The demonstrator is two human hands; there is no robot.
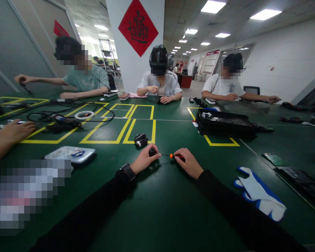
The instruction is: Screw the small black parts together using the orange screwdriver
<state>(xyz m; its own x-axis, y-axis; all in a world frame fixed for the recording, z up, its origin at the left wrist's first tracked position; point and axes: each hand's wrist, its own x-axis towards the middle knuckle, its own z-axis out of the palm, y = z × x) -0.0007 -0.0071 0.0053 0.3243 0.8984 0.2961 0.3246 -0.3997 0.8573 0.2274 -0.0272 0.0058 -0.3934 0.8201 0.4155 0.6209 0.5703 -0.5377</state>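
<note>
A smooth dark-green counter (157,220) is spreading beneath my forearms, and a white fabric glove with blue edging (261,196) is lying on its right side. Over the surface, my left hand (144,161) is pinching a small round black piece (152,152), while my right hand (189,163) is gripping a thin-shafted screwdriver-like tool with an orange collar (171,156). Its shaft is pointing at my left hand; I cannot tell whether the tip is touching the black piece. A silvery rounded rectangular case (68,154) is resting to the left. Farther on, short black cylinders (141,140) are lying together by yellow tape outlines (154,131), a long black unit (225,122) is sitting to the right, and a white ring (84,115) is lying among black cables (47,116). Three people (160,84) are lining the far side. Behind them, a white pillar (114,45) is bearing a red diamond-shaped sign with black lettering (138,28), and rectangular lights (213,6) are glowing across the ceiling.
</note>
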